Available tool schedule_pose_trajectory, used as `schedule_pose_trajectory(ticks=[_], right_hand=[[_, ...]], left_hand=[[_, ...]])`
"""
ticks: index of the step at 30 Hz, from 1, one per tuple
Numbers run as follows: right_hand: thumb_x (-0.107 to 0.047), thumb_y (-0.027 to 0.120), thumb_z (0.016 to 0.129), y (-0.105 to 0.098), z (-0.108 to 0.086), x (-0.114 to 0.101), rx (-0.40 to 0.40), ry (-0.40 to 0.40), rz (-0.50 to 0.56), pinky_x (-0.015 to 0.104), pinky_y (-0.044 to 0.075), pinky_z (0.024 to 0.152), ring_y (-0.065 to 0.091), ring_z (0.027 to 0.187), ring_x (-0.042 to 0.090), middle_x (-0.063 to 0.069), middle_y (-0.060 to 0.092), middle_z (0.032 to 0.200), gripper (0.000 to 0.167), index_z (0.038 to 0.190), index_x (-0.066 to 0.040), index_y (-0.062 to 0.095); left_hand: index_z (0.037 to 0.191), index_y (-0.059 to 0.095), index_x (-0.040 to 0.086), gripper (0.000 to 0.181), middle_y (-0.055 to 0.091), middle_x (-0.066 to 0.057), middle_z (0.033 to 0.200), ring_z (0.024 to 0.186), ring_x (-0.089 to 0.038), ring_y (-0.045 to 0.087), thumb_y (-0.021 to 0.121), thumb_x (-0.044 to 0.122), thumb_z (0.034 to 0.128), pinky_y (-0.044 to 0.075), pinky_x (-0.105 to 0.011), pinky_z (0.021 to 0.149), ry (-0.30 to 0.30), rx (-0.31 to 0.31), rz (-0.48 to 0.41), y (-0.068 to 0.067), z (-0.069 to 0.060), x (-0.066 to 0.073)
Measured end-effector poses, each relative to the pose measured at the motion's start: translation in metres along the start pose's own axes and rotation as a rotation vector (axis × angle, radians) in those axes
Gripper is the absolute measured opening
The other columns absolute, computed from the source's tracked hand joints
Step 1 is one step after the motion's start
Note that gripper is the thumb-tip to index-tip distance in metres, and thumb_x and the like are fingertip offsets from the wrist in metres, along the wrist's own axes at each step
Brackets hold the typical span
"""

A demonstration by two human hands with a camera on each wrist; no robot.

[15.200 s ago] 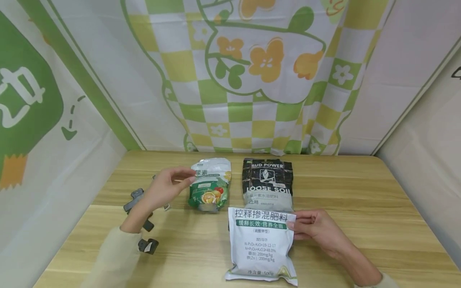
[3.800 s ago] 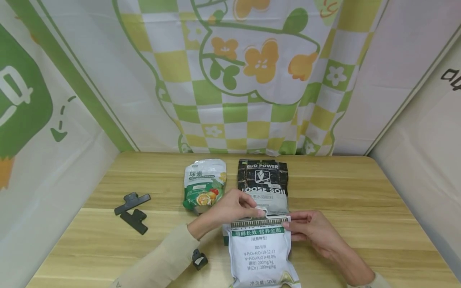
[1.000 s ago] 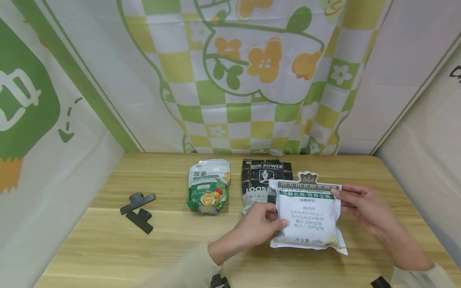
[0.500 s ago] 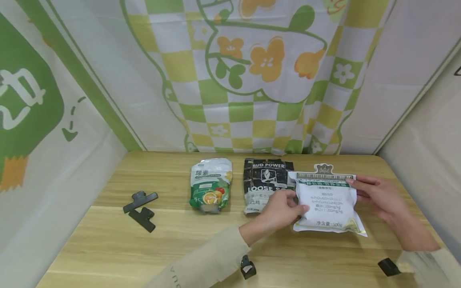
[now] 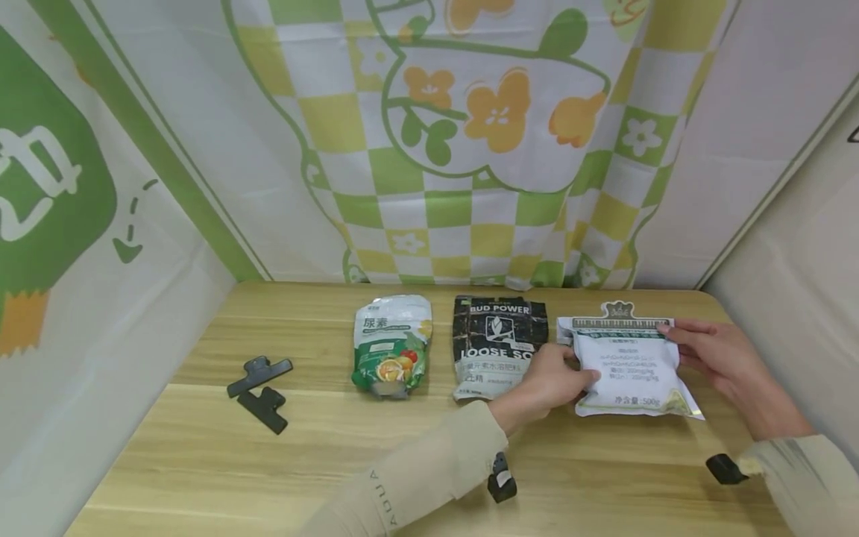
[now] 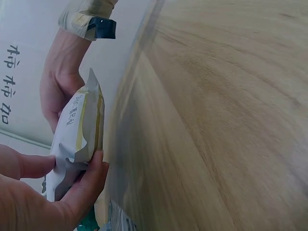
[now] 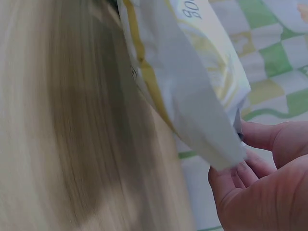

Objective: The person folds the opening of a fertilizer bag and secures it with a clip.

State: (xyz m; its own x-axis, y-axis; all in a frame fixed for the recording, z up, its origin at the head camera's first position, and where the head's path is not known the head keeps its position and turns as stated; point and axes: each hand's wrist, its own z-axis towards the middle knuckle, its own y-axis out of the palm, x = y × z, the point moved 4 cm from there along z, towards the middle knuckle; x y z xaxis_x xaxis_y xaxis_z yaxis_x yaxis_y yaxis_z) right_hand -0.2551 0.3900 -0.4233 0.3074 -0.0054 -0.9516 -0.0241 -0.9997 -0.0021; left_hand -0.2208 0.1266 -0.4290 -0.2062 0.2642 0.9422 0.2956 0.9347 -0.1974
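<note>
Left hand (image 5: 546,380) pinching white bag (image 5: 629,379), shifted further right

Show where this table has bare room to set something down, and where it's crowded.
Bare wood lies between the black clips and the green pouch, and in front of the clips, left of the left sleeve. Crowded: centre to right, where the black bag, left grip, white bag and right grip line up.

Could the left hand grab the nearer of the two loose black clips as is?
Probably not just now: the left hand is gripping the white bag. Otherwise the way looks free, as nothing lies over the nearer black clip.
</note>
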Motion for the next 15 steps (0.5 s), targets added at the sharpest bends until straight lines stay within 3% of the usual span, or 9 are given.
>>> schedule_pose_trajectory(ticks=[7,15], right_hand=[[-0.015,0.075,0.098,-0.017,0.017,0.007,0.065,0.030,-0.070,0.016,0.059,0.065,0.069,0.072,-0.002,-0.017,0.074,0.079,0.030,0.077,-0.036,0.073],[-0.015,0.078,0.096,-0.023,0.032,0.014,0.109,0.047,-0.120,0.018,0.059,0.064,0.069,0.070,-0.002,-0.019,0.074,0.076,0.029,0.076,-0.036,0.071]], left_hand=[[0.096,0.070,0.003,0.017,0.059,-0.001,0.079,0.063,-0.011,0.049,0.084,0.008,0.0868,0.040,-0.023,0.055,-0.017,0.068,0.076,0.015,0.014,0.007],[0.095,0.071,0.004,0.020,0.063,-0.002,0.082,0.067,-0.012,0.053,0.086,0.003,0.0825,0.044,-0.025,0.058,-0.036,0.094,0.080,0.027,0.026,0.007]])
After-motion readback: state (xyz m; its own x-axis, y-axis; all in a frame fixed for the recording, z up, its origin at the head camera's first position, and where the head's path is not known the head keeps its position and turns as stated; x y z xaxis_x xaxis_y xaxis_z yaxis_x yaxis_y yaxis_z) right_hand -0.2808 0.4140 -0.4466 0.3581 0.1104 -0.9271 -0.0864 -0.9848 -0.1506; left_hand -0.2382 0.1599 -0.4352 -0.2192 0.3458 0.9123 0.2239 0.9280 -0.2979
